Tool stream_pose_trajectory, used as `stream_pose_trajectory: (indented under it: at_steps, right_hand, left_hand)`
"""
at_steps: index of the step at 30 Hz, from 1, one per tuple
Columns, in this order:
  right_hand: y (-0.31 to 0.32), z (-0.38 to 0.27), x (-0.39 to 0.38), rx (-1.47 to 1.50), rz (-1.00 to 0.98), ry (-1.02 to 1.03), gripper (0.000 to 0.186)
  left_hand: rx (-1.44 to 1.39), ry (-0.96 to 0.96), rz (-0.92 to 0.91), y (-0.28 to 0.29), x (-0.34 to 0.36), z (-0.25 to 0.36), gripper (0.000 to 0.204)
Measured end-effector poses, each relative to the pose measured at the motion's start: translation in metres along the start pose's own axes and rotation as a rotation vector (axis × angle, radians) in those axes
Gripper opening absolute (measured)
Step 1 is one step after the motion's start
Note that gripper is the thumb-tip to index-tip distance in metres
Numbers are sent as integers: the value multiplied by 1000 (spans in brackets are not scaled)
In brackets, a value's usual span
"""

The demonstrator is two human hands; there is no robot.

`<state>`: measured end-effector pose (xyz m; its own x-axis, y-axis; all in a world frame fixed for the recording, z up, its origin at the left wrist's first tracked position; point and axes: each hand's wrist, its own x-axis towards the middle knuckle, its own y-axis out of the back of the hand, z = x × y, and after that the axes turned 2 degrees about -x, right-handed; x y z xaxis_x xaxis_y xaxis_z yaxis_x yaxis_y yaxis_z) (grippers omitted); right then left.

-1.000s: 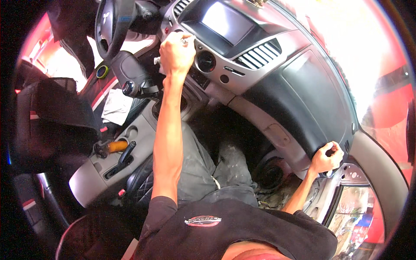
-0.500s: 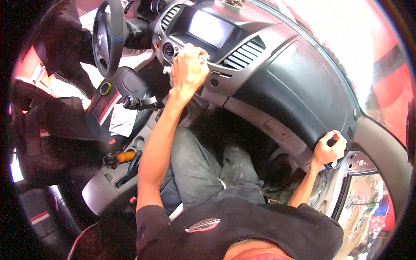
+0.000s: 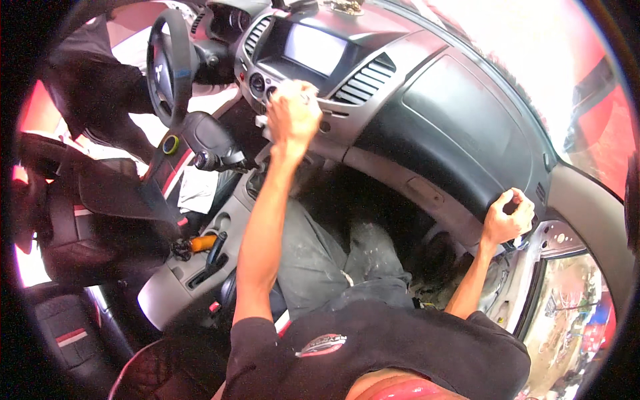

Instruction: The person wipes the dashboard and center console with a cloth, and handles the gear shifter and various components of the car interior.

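Note:
My left hand (image 3: 293, 117) is closed at the centre console's control panel, over the round dials (image 3: 257, 83) below the screen (image 3: 315, 48); what its fingers hold is mostly hidden, with a pale bit showing beside it. My right hand (image 3: 510, 217) has its fingers curled at the far right end of the black glove box panel (image 3: 453, 107), by the door opening; what is inside its grip I cannot make out.
A dark-clothed person (image 3: 100, 87) is beside the steering wheel (image 3: 170, 70). The gear lever (image 3: 205, 160), a white cloth (image 3: 197, 190), an orange-handled tool (image 3: 203, 243) and the handbrake (image 3: 215, 253) lie along the console to my left. The door pillar (image 3: 587, 200) bounds the right side.
My left hand has moved rightward and a little down along the dial panel. My right hand stays at the panel's end. The camera's view has shifted slightly.

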<state>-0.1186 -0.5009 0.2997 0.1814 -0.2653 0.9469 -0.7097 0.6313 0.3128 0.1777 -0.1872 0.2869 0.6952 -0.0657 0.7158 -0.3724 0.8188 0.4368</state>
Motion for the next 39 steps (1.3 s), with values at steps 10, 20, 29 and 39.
stream_pose_trajectory:
  at_steps: [10,20,29,39]
  right_hand:
    - [4,7,-1,38,-29,-3,9]
    - [1,4,1,3,-52,24,7]
    - [5,0,4,36,-62,46,6]
    - [2,7,1,57,-34,72,5]
  left_hand:
    - [13,110,-257,9,15,11,15]
    - [199,289,-168,25,102,-79,17]
    - [201,423,-19,35,90,-111,19]
    - [333,361,-109,36,104,-103,21]
